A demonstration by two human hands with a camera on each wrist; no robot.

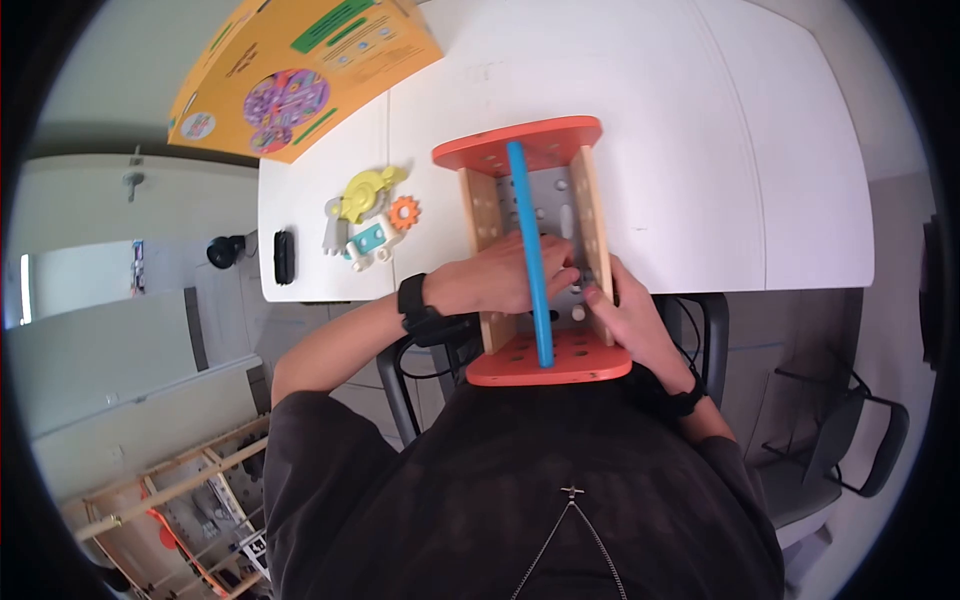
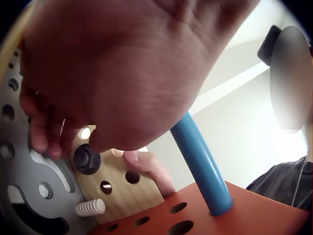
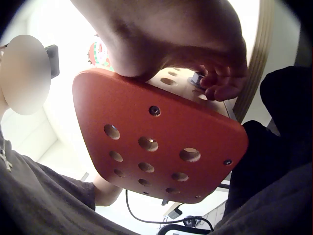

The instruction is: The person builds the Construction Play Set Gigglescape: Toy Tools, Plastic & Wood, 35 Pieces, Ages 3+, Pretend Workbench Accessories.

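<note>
A toy toolbox (image 1: pixel 550 373) with red ends, wooden sides and a blue rod handle (image 1: pixel 532 250) stands at the table's front edge. My left hand (image 1: pixel 500 275) reaches under the handle into the box, its fingers loosely bent beside a dark grey nut (image 2: pixel 87 159) on the inside of the right wooden side (image 2: pixel 122 196). One fingertip overlaps the nut's upper edge. My right hand (image 1: pixel 635 315) grips that side from outside, thumb over its top edge. Its fingertips are at a grey bolt head (image 3: pixel 196 80) on the outer face. A white threaded peg (image 2: pixel 90 207) sticks up inside the box.
To the left on the white table (image 1: pixel 680 200) lie a yellow toy piece (image 1: pixel 365 195), an orange gear (image 1: pixel 404 212) and a teal-and-white piece (image 1: pixel 370 240). A black case (image 1: pixel 284 257) is near the left edge. A big yellow carton (image 1: pixel 300 80) stands behind them.
</note>
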